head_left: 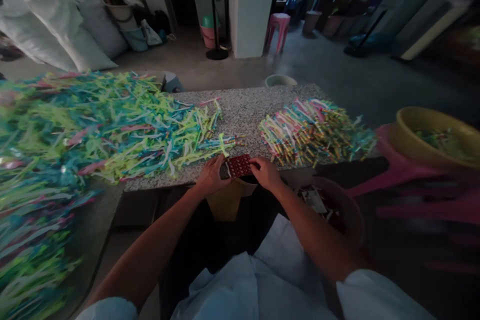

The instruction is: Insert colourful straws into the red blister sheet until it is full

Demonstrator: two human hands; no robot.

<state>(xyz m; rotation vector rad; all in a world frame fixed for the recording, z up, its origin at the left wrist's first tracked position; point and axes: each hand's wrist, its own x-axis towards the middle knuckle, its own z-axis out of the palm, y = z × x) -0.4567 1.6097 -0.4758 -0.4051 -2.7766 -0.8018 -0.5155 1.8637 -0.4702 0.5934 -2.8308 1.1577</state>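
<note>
The left hand [210, 176] and right hand [267, 172] each pinch one end of a red packet [239, 165] at the table's [247, 110] near edge. If either grip loosens, the packet could drop off the edge. The strip pile [123, 125] just beside it could snag it.

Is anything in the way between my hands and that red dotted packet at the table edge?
Nothing visible. The left hand and right hand both grip the red packet by its ends at the near edge of the table; the coloured strips lie beyond it.
</note>
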